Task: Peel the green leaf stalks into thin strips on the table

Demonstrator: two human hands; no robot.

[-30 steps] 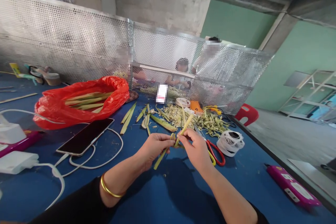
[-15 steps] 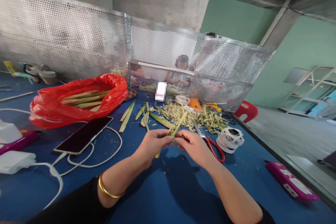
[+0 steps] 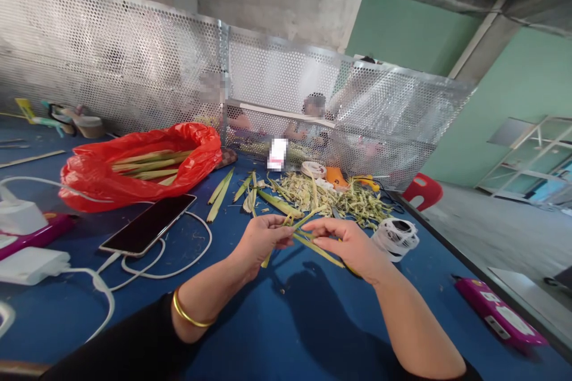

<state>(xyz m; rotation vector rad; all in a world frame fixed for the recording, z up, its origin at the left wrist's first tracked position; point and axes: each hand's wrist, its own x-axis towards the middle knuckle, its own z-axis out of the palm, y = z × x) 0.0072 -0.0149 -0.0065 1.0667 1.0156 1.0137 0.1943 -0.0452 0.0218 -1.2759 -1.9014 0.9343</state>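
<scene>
My left hand (image 3: pixel 263 239) pinches a small weave of green-yellow leaf strips (image 3: pixel 318 250) between thumb and fingertips. Loose strip ends fan out to the right from that pinch, and one end hangs below it. My right hand (image 3: pixel 346 245) is beside the strips, its thumb and index finger apart around their loose ends. Whether a fingertip touches a strip I cannot tell. Scissors (image 3: pixel 336 212) lie behind my right hand, mostly hidden. Past my hands lie several longer leaf pieces (image 3: pixel 279 203) and a heap of cut leaf scraps (image 3: pixel 364 205).
A red plastic bag (image 3: pixel 89 184) holds long leaves at the left. Near it are a phone (image 3: pixel 149 226) and white cables (image 3: pixel 208 244). A white tape roll (image 3: pixel 397 238) and a purple power strip (image 3: pixel 498 312) lie right. A perforated metal screen (image 3: pixel 156 65) stands behind; people sit beyond it.
My right hand has let go of the weave and moved right, its fingers opening. Strips now spread toward it, and it covers the scissors. My left hand keeps its pinch.
</scene>
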